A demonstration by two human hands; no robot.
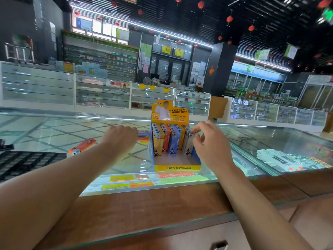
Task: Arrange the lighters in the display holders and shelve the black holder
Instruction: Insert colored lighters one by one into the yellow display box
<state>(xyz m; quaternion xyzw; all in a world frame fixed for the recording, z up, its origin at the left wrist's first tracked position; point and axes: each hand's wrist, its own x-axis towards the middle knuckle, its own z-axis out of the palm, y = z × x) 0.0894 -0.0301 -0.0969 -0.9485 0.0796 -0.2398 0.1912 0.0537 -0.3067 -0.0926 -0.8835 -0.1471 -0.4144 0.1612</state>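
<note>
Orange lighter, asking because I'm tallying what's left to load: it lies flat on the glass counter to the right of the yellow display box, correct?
Wrong side. The head view shows the orange lighter lying flat on the glass counter to the left of the yellow display box, not the right; the right hand pinches a white lighter in the box.

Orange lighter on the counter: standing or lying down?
Lying down; the orange lighter rests on its side on the glass counter.

In our box (177, 167) the front row stands free; lighters (173, 139) fill its back. Leftward, an orange lighter (82, 147) and a keyboard (27, 162) occupy the counter (54, 130).
</note>
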